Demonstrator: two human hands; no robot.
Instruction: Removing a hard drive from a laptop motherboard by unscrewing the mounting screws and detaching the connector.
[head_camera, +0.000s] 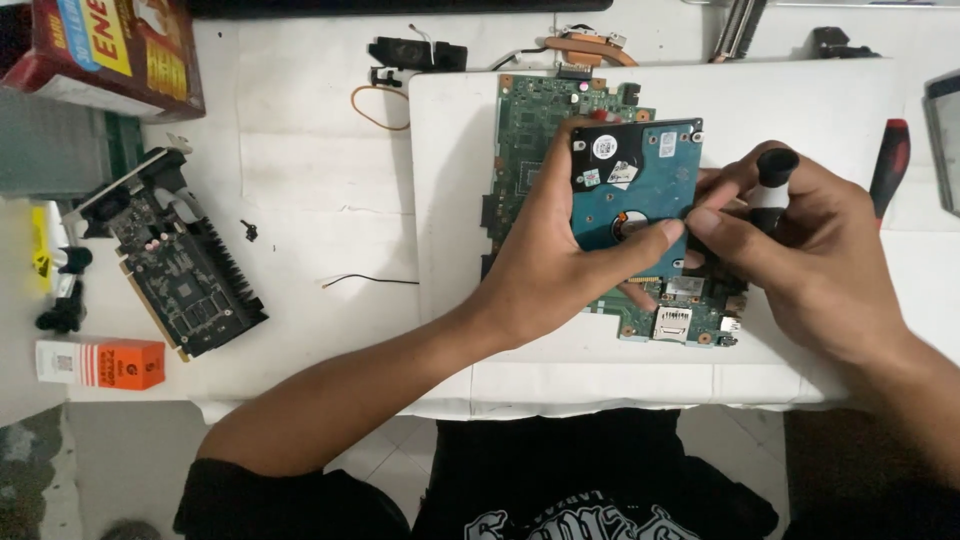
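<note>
My left hand (560, 250) grips a hard drive (640, 175), its blue circuit side up, by its left edge and lower corner. The drive is held over a green laptop motherboard (530, 120) that lies on a white pad (800, 110). To the right of the drive, my right hand (810, 260) holds a screwdriver with a black and white handle (772, 180). Its fingertips meet the left thumb at the drive's lower right edge. The screwdriver's tip is hidden behind the fingers.
A graphics card (180, 265) lies at the left with a small orange box (105, 362) below it. A cardboard box (120, 50) sits top left. A speaker module (415, 55), a copper heat pipe (590, 45), a red-handled screwdriver (890, 165) and loose wires (370, 282) lie around.
</note>
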